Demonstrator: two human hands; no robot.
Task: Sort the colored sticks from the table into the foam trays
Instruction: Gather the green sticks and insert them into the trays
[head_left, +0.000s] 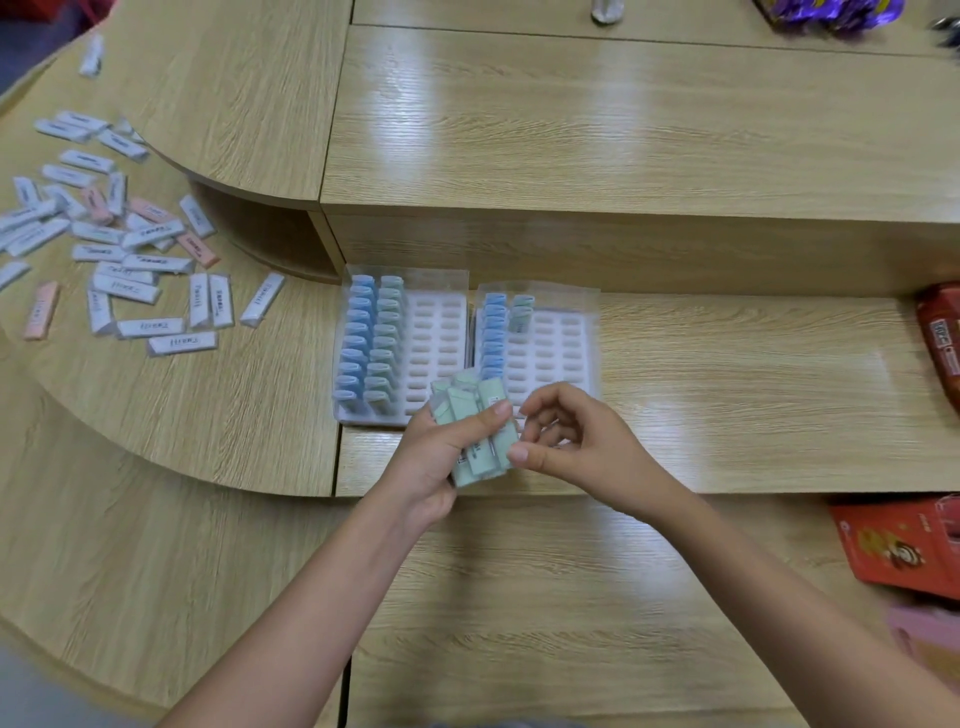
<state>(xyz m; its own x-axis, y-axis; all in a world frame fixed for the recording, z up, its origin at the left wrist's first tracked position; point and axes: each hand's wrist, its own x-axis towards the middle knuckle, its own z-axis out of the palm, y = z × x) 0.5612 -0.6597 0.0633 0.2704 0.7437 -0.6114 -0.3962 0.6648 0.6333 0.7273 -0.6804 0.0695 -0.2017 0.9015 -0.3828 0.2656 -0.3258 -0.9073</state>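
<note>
My left hand (441, 457) grips a fanned bundle of pale green sticks (475, 415) just in front of the trays. My right hand (576, 436) hovers beside the bundle, fingers curled, thumb and fingertips touching the edge of the rightmost green stick. Two white foam trays stand side by side. The left tray (441, 332) holds a full column of blue sticks (358, 343) and a column of green sticks (387, 343). In the right tray (561, 348) stand a column of blue sticks (493, 332) and two green sticks (521, 312). Loose white and pink sticks (119, 244) lie scattered on the left table.
A raised wooden shelf (623, 130) runs behind the trays. Red packages (904, 545) lie at the right edge, another red pack (943, 338) further back. Purple wrapping (826, 13) sits at the top right. A curved table step lies left of the trays.
</note>
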